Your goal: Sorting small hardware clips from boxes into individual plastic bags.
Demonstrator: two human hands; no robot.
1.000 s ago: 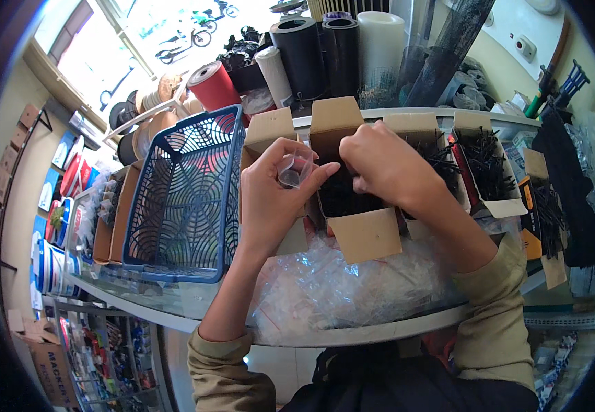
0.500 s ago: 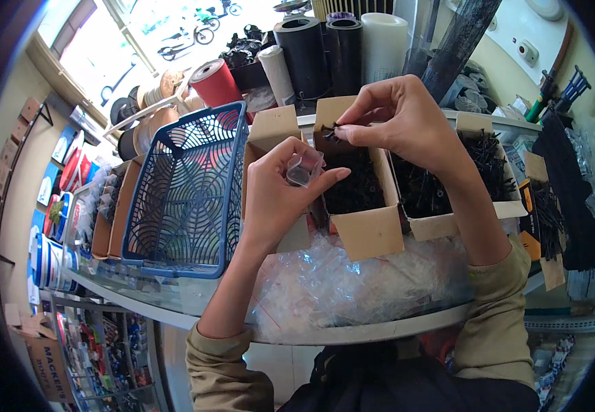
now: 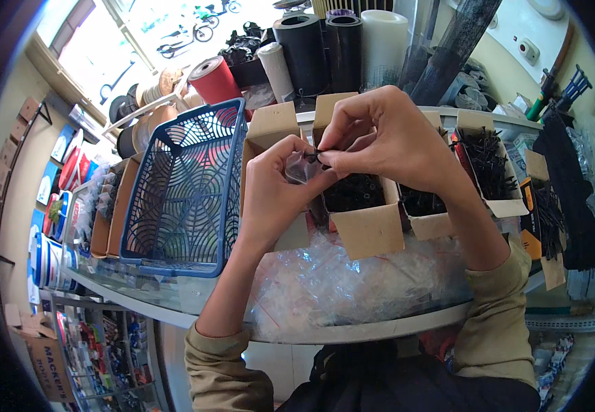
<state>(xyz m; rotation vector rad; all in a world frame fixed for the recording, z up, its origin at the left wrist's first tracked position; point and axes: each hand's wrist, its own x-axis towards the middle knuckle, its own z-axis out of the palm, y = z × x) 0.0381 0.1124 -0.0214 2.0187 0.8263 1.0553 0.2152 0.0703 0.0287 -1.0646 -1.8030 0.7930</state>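
Observation:
In my left hand (image 3: 260, 196) is a small clear plastic bag (image 3: 298, 169), its mouth held apart by the curled fingers and thumb. My right hand (image 3: 397, 141) pinches a few small black screws (image 3: 319, 156) right at that mouth; the fingers partly hide them. Both hands are above a cardboard box (image 3: 367, 235) filled with loose black screws (image 3: 354, 194). To its left, another cardboard box (image 3: 271, 123) is largely covered by my left hand. My right forearm crosses over a third box (image 3: 438, 227) of black screws.
A heap of clear plastic bags (image 3: 359, 288) lies along the glass counter's near side. Left of the boxes leans a blue plastic basket (image 3: 234, 192). A box of longer black screws (image 3: 493, 161) stands at right. Black rolls (image 3: 301, 58) and a red roll (image 3: 216, 81) stand behind.
My right hand has moved left and down with the screws, from above the box to the bag's mouth. The left hand has stayed nearly in place.

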